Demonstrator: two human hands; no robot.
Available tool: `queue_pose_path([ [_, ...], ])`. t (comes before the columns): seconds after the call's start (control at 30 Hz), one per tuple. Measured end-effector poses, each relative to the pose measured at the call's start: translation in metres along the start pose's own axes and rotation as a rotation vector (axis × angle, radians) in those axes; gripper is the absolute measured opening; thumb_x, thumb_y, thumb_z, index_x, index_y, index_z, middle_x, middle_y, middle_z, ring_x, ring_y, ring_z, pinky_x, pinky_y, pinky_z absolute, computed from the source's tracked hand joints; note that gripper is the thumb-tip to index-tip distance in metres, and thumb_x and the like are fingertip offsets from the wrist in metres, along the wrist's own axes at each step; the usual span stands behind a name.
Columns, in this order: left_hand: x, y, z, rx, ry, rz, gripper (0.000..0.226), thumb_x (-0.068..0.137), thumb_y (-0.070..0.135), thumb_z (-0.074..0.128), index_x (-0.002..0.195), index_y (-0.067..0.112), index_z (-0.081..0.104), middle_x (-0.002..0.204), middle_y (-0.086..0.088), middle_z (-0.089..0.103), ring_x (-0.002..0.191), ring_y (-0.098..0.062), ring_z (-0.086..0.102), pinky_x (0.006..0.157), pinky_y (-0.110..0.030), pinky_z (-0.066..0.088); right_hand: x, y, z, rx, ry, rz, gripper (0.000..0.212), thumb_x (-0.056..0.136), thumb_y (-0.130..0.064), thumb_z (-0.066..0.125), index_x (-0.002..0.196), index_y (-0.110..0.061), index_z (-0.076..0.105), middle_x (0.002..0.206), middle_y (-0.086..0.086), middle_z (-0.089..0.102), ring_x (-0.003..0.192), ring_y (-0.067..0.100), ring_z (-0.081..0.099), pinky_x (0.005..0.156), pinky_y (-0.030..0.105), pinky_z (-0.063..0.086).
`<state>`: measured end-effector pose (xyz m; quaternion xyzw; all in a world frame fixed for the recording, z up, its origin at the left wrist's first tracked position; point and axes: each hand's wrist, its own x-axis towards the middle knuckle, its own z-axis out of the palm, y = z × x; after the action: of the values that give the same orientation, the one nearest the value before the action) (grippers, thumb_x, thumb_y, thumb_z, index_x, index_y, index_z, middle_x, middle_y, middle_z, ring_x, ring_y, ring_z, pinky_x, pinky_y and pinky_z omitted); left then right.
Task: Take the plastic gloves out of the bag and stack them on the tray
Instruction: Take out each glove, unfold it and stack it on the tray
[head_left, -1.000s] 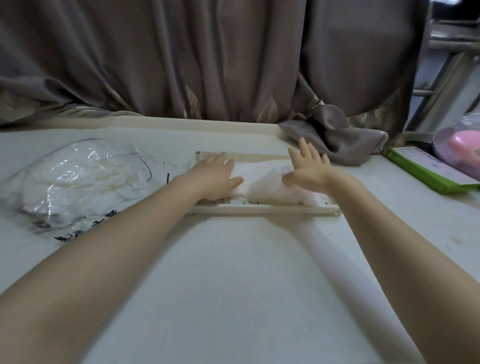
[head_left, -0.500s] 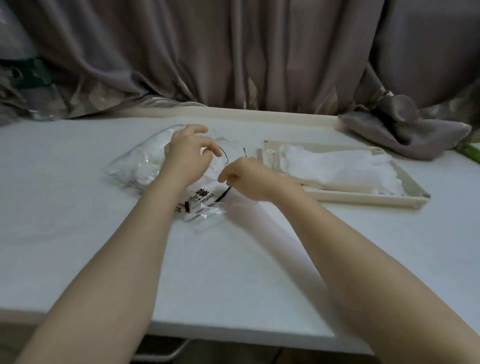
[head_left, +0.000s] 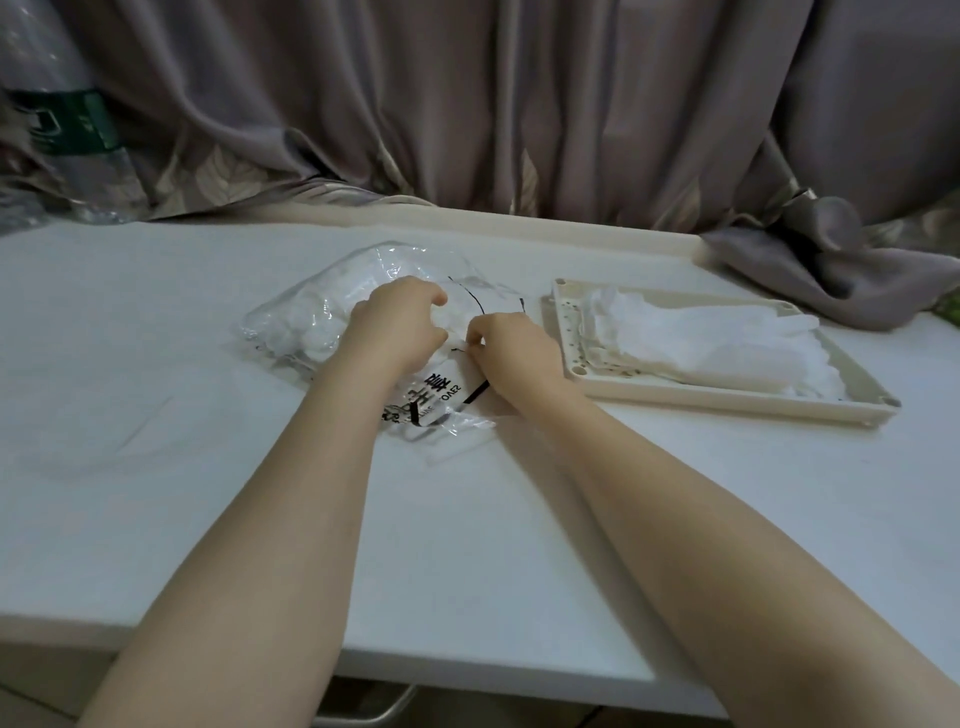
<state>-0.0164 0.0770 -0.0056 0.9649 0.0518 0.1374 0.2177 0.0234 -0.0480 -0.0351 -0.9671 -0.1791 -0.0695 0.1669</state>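
Gloves (head_left: 711, 345) already stacked on tray (head_left: 727, 397) near table's right edge, bag (head_left: 322, 322) mid-table w/ more inside; your left hand (head_left: 395, 325) & right hand (head_left: 511, 345) both pinch its mouth film, so next, prob., draw one glove out w/o dragging the bag.

A single head-worn camera looks forward and down across the white desk (head_left: 156, 415), close over the person's forearms, facing the curtain (head_left: 519, 104) behind the desk's far edge.
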Motion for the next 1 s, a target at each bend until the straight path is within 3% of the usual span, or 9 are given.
queue_pose_path([
  [0.07,-0.001,0.001,0.003,0.053,-0.008,0.008,0.045,0.086,0.022,0.062,0.130,0.022,0.052,0.140,-0.001,0.043,0.127,-0.024,0.041,0.105,-0.036,0.031,-0.001,0.004,0.002,0.024,0.024,-0.026,0.025,0.090,-0.013,0.042,0.101,-0.018,0.064,0.108,0.007,0.062,0.099,0.029,0.057,0.066,0.030,0.036],
  [0.2,-0.002,0.002,0.008,0.163,-0.002,0.019,0.044,0.086,0.028,0.060,0.130,0.027,0.052,0.146,-0.002,0.032,0.131,-0.024,0.033,0.105,-0.035,0.023,0.003,0.015,-0.010,0.319,0.136,-0.104,0.015,0.090,-0.011,0.043,0.084,-0.008,0.057,0.093,0.006,0.054,0.086,0.022,0.049,0.068,0.029,0.033],
  [0.37,-0.002,0.003,0.009,0.160,0.089,0.024,0.044,0.085,0.022,0.061,0.128,0.026,0.054,0.147,-0.004,0.030,0.132,-0.026,0.031,0.105,-0.036,0.023,-0.008,0.012,-0.027,1.116,0.102,0.011,0.020,0.070,-0.013,0.042,0.059,-0.017,0.059,0.073,-0.002,0.062,0.071,0.014,0.052,0.069,0.024,0.041],
  [0.5,-0.005,0.004,0.008,0.134,0.073,0.022,0.043,0.084,0.030,0.064,0.126,0.025,0.056,0.146,-0.004,0.032,0.131,-0.025,0.032,0.105,-0.035,0.023,-0.015,0.010,-0.046,1.553,0.190,0.159,0.023,0.078,-0.005,0.036,0.057,-0.011,0.043,0.049,0.005,0.050,0.044,0.016,0.042,0.052,0.025,0.035],
  [0.6,-0.006,0.004,0.006,0.118,0.041,0.029,0.043,0.083,0.034,0.066,0.125,0.027,0.058,0.148,-0.003,0.031,0.133,-0.024,0.030,0.106,-0.036,0.023,-0.016,0.012,-0.051,1.434,0.206,0.285,0.022,0.074,0.001,0.030,0.058,-0.015,0.033,0.046,-0.001,0.040,0.036,0.013,0.024,0.041,0.021,0.024],
  [0.73,-0.006,0.004,0.004,0.039,0.015,0.075,0.028,0.083,0.032,0.067,0.110,0.028,0.068,0.148,0.001,0.032,0.133,-0.022,0.031,0.104,-0.035,0.023,-0.015,0.017,-0.053,1.236,0.165,0.353,0.027,0.081,-0.002,0.029,0.061,-0.019,0.025,0.040,-0.011,0.028,0.034,0.009,0.017,0.037,0.016,0.018],
  [0.8,-0.006,0.004,0.004,-0.009,0.027,0.096,0.018,0.083,0.030,0.066,0.100,0.025,0.072,0.147,0.003,0.034,0.131,-0.020,0.035,0.104,-0.034,0.026,-0.015,0.022,-0.052,1.057,0.099,0.268,0.026,0.091,-0.012,0.040,0.065,-0.017,0.035,0.051,-0.007,0.037,0.039,0.009,0.027,0.039,0.019,0.025],
  [0.9,-0.005,0.002,0.002,-0.102,0.031,0.077,0.019,0.082,0.025,0.066,0.099,0.026,0.071,0.145,0.002,0.037,0.130,-0.019,0.037,0.107,-0.039,0.029,-0.017,0.028,-0.050,0.689,-0.002,0.068,0.021,0.089,-0.025,0.057,0.072,-0.014,0.054,0.065,-0.003,0.051,0.056,0.012,0.046,0.054,0.025,0.039],
  [1.0,-0.007,0.005,0.000,-0.132,0.006,0.101,0.031,0.083,0.010,0.056,0.102,0.031,0.068,0.146,0.003,0.035,0.132,-0.017,0.035,0.109,-0.040,0.026,-0.020,0.033,-0.047,0.636,-0.138,-0.034,0.006,0.085,-0.019,0.064,0.083,-0.016,0.068,0.071,-0.004,0.058,0.066,0.013,0.054,0.064,0.024,0.045],
])
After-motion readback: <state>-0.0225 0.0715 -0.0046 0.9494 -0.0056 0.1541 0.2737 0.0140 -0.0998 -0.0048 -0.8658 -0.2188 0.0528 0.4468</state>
